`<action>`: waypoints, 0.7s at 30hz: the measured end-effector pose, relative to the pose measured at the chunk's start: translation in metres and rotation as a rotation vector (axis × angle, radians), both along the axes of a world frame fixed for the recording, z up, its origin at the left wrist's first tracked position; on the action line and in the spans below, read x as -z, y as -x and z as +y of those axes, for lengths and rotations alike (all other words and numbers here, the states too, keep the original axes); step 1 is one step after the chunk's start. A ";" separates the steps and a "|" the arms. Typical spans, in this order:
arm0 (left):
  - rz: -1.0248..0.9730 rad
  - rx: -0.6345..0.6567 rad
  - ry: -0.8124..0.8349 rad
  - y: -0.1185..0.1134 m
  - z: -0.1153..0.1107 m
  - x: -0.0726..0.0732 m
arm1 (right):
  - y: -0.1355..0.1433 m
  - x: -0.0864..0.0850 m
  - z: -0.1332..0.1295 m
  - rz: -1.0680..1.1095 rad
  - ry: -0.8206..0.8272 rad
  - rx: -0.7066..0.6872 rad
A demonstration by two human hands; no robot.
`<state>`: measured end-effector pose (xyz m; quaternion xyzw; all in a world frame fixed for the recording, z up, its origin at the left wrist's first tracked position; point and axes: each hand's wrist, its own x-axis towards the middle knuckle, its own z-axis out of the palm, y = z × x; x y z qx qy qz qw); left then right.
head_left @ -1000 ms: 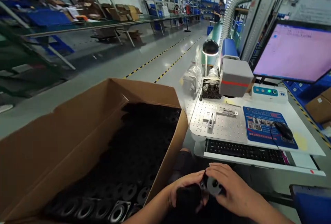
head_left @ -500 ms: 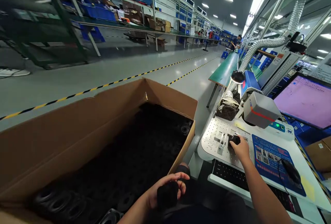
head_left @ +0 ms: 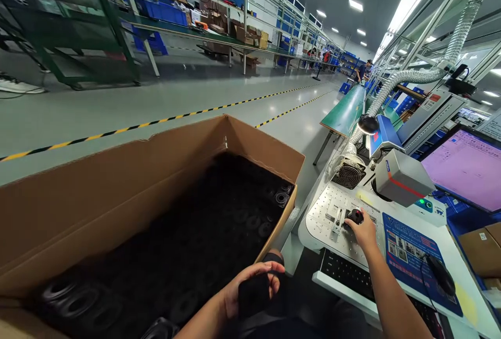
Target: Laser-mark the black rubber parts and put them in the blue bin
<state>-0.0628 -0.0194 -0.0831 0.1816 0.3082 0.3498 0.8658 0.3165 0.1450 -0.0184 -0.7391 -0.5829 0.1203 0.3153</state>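
My right hand (head_left: 365,232) is closed around a black round part (head_left: 355,217) at the fixture on the perforated metal plate (head_left: 319,219). A small red spot shows on top of that part. Beside it on the plate stands a metal clamp block (head_left: 336,220). Low in the view, my left hand (head_left: 238,288) curls its fingers around another black part (head_left: 252,297), whose exact kind is too dark to make out. That hand is by the near right side of a cardboard box (head_left: 188,138) holding many black parts, some with ring-shaped faces (head_left: 282,197).
A grey machine head (head_left: 403,177) overhangs the plate, with a fan (head_left: 348,174) and flexible duct (head_left: 418,76) behind it. On the right are a keyboard (head_left: 346,268), blue mat (head_left: 403,255), mouse (head_left: 441,275) and monitor (head_left: 467,164). A person (head_left: 363,71) stands far off.
The view has shifted slightly, so the scene sits a little differently. A red spot now shows on the part in my right hand. Both hands keep their holds.
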 end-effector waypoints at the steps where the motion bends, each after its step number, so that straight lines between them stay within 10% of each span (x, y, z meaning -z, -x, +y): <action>1: -0.004 -0.002 0.005 0.000 0.000 0.001 | -0.002 0.001 -0.003 0.005 -0.007 0.007; 21: -0.035 -0.016 0.023 -0.001 0.002 -0.004 | 0.000 0.029 -0.019 0.048 -0.031 0.110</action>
